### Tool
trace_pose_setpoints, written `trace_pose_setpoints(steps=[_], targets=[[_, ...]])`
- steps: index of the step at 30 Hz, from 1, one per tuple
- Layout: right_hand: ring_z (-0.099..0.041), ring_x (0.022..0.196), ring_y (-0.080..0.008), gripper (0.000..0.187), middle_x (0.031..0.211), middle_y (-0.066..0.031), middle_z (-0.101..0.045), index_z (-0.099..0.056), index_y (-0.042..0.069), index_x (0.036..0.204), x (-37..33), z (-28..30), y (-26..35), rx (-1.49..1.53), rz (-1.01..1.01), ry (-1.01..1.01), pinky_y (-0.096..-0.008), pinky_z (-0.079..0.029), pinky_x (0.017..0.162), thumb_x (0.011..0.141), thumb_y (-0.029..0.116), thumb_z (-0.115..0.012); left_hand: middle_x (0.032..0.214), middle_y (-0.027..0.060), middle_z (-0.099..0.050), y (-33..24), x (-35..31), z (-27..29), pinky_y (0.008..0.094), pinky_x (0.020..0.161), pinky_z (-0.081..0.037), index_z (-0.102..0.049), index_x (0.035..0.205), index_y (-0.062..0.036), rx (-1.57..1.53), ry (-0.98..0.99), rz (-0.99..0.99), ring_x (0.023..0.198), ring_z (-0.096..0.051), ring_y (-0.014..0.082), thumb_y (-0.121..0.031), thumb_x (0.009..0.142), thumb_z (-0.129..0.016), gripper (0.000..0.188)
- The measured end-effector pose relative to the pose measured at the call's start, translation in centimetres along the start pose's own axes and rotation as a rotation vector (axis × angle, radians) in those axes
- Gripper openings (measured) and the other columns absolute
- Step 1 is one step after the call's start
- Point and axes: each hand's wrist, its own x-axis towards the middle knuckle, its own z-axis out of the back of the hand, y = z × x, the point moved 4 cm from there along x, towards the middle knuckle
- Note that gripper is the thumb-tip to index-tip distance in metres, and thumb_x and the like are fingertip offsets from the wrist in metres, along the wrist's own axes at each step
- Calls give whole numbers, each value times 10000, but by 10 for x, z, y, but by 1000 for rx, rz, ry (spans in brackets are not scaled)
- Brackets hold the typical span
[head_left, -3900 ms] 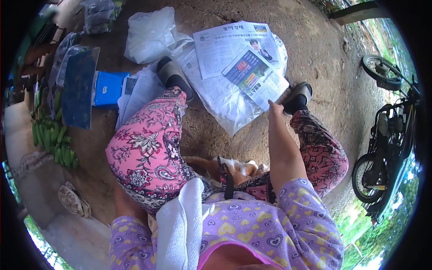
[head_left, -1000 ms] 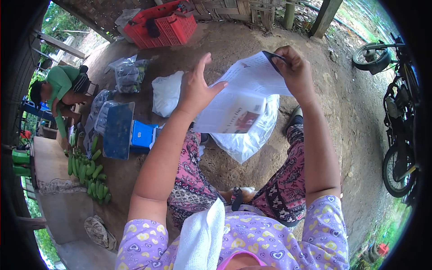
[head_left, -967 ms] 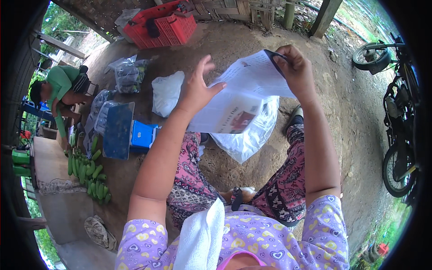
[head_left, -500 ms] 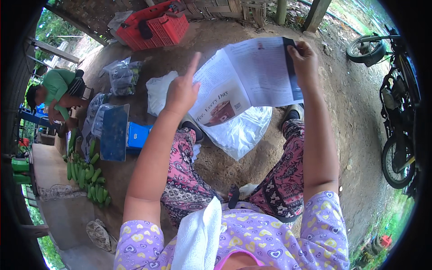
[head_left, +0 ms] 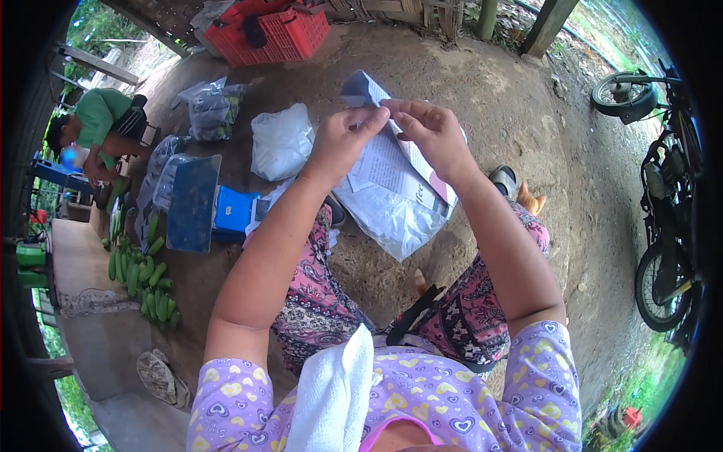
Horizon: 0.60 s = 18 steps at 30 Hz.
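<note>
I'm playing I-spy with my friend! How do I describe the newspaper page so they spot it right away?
Find the big, shiny white plastic sheet on the ground, between the feet. Just above it in the picture, the left hand and right hand are close together, pinching the newspaper page. Unlike the see-through plastic below, it's folded and covered in print.

Open-sided rural shed, by the look of it: earth floor [head_left: 520, 113] beneath the fingers [head_left: 407, 107], woven wall [head_left: 439, 15] and post [head_left: 553, 26] beyond them; crate [head_left: 282, 45] ahead-left, green produce [head_left: 147, 270] well left, motorbike [head_left: 666, 188] well right, greenery [head_left: 105, 22] outside, far ahead-left.
</note>
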Motion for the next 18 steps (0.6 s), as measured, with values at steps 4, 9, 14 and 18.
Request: trace_pose_setpoints(steps=[4,9,14,18], targets=[[-619,963,-130,231,1016,-85,-678,-649,-26,1054,1,-3,3,-108,202,10,-271,-512,818,841,62,-629,919,74,-670,-13,-5,0,273,766,-488,-663,1034,32,86,13,23,846,-610,122,-314,851,-689,393],[-617,963,-124,239,1062,-75,-666,-651,-19,1052,2,-3,7,-127,198,19,-262,-523,816,823,51,-645,934,47,-634,-19,-5,4,235,763,-462,-632,1040,42,53,27,107,839,-568,96,-233,842,-713,349],[-623,939,-123,242,1031,-74,-674,-657,-7,1045,5,-5,15,-161,176,43,-264,-525,802,814,64,-670,918,47,-647,-20,-5,12,242,737,-474,-646,1029,39,25,15,37,821,-582,93,-261,867,-682,343],[-629,909,-122,241,1010,-75,-678,-660,-5,1038,8,-4,12,-172,200,46,-261,-526,790,810,68,-679,890,50,-658,-22,-5,11,232,719,-477,-661,996,44,-108,2,79,799,-593,87,-285,895,-643,345]])
